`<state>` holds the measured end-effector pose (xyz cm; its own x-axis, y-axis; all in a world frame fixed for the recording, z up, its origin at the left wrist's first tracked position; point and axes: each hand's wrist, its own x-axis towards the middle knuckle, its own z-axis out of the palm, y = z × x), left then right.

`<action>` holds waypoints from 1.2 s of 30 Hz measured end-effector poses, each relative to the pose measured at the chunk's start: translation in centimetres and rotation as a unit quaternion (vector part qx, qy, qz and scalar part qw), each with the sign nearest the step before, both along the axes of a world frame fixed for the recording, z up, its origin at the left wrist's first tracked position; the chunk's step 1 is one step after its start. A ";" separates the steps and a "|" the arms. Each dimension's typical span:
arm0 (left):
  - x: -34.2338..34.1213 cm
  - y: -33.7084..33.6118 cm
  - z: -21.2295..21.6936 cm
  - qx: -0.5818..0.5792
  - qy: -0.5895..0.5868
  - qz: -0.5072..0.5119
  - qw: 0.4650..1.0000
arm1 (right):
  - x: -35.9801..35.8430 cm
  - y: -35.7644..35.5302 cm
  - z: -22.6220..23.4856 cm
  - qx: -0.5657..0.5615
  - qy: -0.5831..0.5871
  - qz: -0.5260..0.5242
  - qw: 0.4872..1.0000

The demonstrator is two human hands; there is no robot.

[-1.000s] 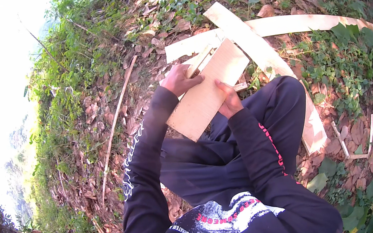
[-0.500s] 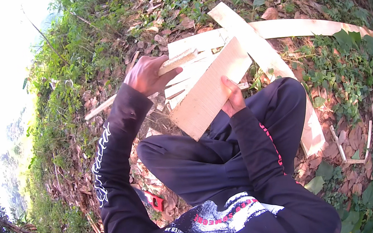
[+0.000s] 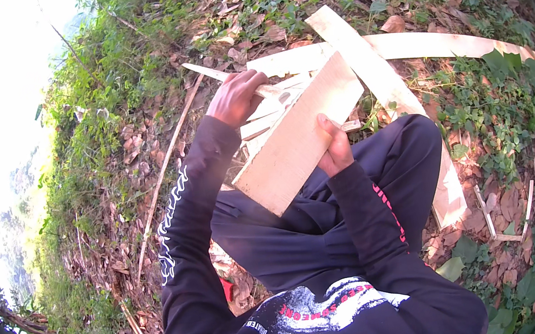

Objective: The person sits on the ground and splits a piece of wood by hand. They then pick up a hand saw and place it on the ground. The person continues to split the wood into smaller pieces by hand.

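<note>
My right hand point(image 3: 335, 148) grips a flat rectangular wooden board point(image 3: 304, 134) by its near right edge, thumb lying on its face. The board is held slanted above my crossed legs. My left hand point(image 3: 239, 99) is closed round a narrow wooden strip point(image 3: 205, 72). One end of the strip points out beyond the hand to the far left; the other reaches toward the board's far left edge. I cannot tell whether strip and board touch. Behind the board lie several pale wooden pieces point(image 3: 260, 125), partly hidden by it.
A long plank point(image 3: 381, 76) lies slanting across a long curved board point(image 3: 441, 41) beyond my knee. At the right lies a small three-sided wooden frame point(image 3: 511, 236). A thin stick point(image 3: 167, 160) rests among leaves at the left. A red object point(image 3: 227, 289) shows beside my left sleeve.
My left hand has moved right, and the strip's outer end has swung from near left to far left. The board has shifted slightly nearer to me. My left arm now covers most of the red object.
</note>
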<state>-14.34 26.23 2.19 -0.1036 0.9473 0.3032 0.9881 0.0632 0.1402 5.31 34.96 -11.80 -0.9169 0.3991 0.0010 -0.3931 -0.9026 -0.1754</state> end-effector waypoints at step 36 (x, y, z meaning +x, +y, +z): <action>1.8 0.5 -1.3 0.043 -0.037 -0.001 0.998 | 0.9 -1.0 2.3 -0.006 -0.014 -0.027 1.000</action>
<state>-12.53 26.71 0.86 -0.1261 0.9182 0.3754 0.9752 0.0452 0.2169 6.25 33.91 -9.48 -0.8936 0.4480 -0.0289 -0.4365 -0.8821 -0.1770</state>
